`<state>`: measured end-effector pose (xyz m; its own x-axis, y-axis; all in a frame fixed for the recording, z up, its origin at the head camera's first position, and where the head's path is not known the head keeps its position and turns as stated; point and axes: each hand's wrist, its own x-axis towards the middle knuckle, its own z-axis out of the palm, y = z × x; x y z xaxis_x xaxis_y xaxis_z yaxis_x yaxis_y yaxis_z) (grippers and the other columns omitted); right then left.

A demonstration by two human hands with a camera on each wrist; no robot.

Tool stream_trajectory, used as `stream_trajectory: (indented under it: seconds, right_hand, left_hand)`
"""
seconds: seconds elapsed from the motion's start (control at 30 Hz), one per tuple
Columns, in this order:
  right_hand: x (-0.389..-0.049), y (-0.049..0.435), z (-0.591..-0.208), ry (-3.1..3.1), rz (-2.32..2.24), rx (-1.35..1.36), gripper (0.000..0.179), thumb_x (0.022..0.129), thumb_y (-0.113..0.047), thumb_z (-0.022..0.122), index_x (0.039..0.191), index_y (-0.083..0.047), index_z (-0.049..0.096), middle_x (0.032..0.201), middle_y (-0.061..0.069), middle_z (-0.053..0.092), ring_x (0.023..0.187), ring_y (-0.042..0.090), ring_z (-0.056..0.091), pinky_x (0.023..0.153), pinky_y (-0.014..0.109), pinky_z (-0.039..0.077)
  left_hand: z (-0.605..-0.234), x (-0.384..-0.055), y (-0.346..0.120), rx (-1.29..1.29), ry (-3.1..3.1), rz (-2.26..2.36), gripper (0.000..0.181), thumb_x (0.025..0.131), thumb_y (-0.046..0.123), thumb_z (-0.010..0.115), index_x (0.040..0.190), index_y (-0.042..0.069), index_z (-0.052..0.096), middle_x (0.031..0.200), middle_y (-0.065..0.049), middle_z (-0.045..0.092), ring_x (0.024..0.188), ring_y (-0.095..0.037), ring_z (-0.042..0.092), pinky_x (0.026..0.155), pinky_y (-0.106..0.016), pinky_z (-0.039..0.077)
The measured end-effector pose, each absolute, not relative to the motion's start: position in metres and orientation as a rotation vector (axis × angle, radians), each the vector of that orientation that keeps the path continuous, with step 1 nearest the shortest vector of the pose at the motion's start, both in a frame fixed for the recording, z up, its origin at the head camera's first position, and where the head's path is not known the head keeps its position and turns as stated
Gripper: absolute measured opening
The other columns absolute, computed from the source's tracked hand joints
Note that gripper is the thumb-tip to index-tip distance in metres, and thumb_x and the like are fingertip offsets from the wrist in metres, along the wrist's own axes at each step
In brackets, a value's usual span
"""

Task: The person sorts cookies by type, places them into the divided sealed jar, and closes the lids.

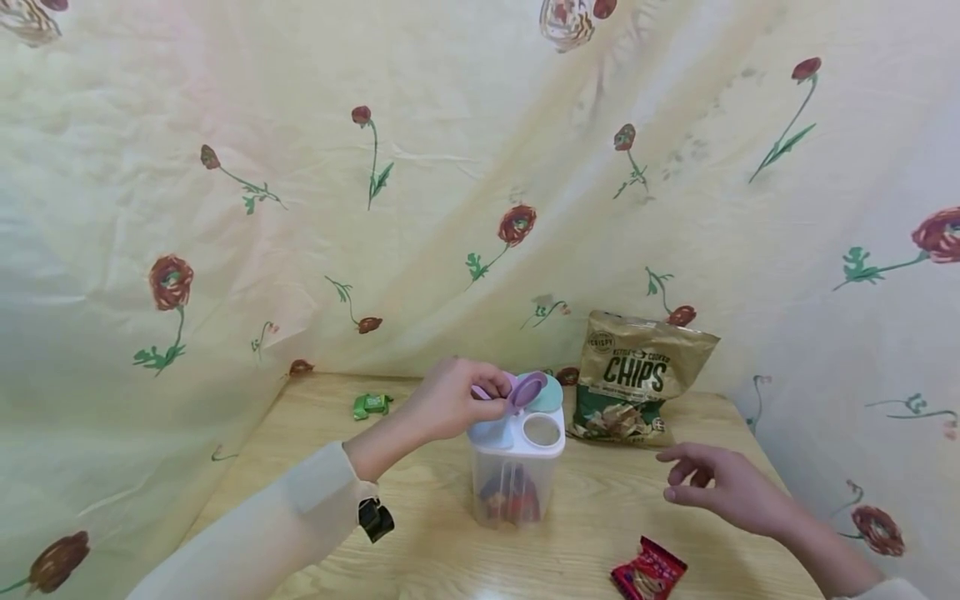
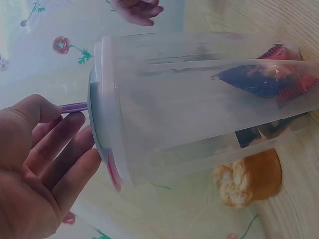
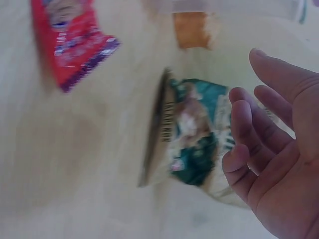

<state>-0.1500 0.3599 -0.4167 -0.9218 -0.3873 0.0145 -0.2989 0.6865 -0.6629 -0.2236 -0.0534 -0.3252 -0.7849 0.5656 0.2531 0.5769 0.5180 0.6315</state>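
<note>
A clear storage container (image 1: 516, 487) with a white top and several coloured flip lids stands on the table. Between thumb and fingers, my left hand (image 1: 465, 396) pinches a raised purple lid (image 1: 528, 390); in the left wrist view that lid shows as a thin purple edge (image 2: 75, 106). The round opening (image 1: 542, 430) in front of it is uncovered. Red and dark blue wrapped snacks (image 2: 269, 79) lie at the container's bottom. My right hand (image 1: 723, 487) hovers over the table at the right, fingers loosely bent and holding nothing, nearest the gold-and-green chips bag (image 1: 626, 379).
A red snack packet (image 1: 648, 571) lies at the table's front, right of the container. Back left is a small green packet (image 1: 371, 406). A brown muffin-like thing (image 2: 249, 178) sits behind the container. Flower-patterned cloth (image 1: 420, 233) hangs around the wooden table (image 1: 420, 517).
</note>
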Motion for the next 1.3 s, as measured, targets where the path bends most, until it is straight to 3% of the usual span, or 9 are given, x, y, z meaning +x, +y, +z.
stream_trajectory:
  seconds: [0.4, 0.7, 0.87, 1.13, 1.3]
  right_hand:
    - [-0.135, 0.377, -0.473, 2.605, -1.084, -0.367, 0.044, 0.095, -0.024, 0.074, 0.127, 0.005, 0.063, 0.098, 0.006, 0.066, 0.077, 0.004, 0.058, 0.063, 0.026, 0.048]
    - [-0.134, 0.377, -0.501, 2.539, -1.063, -0.211, 0.05, 0.091, -0.03, 0.078, 0.126, 0.002, 0.064, 0.108, 0.009, 0.068, 0.092, 0.02, 0.061, 0.07, 0.025, 0.05]
    - [-0.134, 0.376, -0.513, 2.5, -1.07, -0.219, 0.054, 0.09, -0.032, 0.08, 0.127, 0.003, 0.063, 0.11, 0.008, 0.067, 0.094, 0.018, 0.061, 0.072, 0.025, 0.051]
    - [-0.134, 0.371, -0.519, 2.466, -1.094, -0.241, 0.05, 0.091, -0.031, 0.078, 0.125, 0.003, 0.063, 0.096, 0.004, 0.063, 0.082, 0.011, 0.057, 0.068, 0.025, 0.049]
    - [-0.134, 0.369, -0.523, 2.457, -1.098, -0.263, 0.037, 0.092, -0.023, 0.077, 0.117, 0.002, 0.067, 0.089, 0.003, 0.063, 0.075, 0.009, 0.056, 0.064, 0.025, 0.046]
  left_hand:
    - [-0.324, -0.222, -0.054, -1.013, -2.746, -1.168, 0.006, 0.088, 0.022, 0.078, 0.093, 0.02, 0.076, 0.09, 0.009, 0.074, 0.086, -0.004, 0.067, 0.078, -0.024, 0.055]
    - [-0.325, -0.223, -0.054, -1.023, -2.737, -1.167, 0.005, 0.088, 0.021, 0.078, 0.093, 0.02, 0.076, 0.09, 0.009, 0.075, 0.085, -0.004, 0.067, 0.078, -0.023, 0.054]
    - [-0.324, -0.222, -0.054, -1.024, -2.739, -1.155, 0.005, 0.089, 0.022, 0.078, 0.093, 0.02, 0.076, 0.09, 0.009, 0.075, 0.085, -0.004, 0.067, 0.078, -0.023, 0.054]
    - [-0.323, -0.221, -0.054, -1.021, -2.746, -1.15, 0.005, 0.089, 0.022, 0.077, 0.093, 0.02, 0.076, 0.09, 0.008, 0.075, 0.085, -0.004, 0.067, 0.078, -0.023, 0.054]
    - [-0.323, -0.221, -0.054, -1.018, -2.753, -1.148, 0.005, 0.089, 0.022, 0.077, 0.094, 0.02, 0.076, 0.09, 0.008, 0.075, 0.086, -0.004, 0.068, 0.078, -0.023, 0.054]
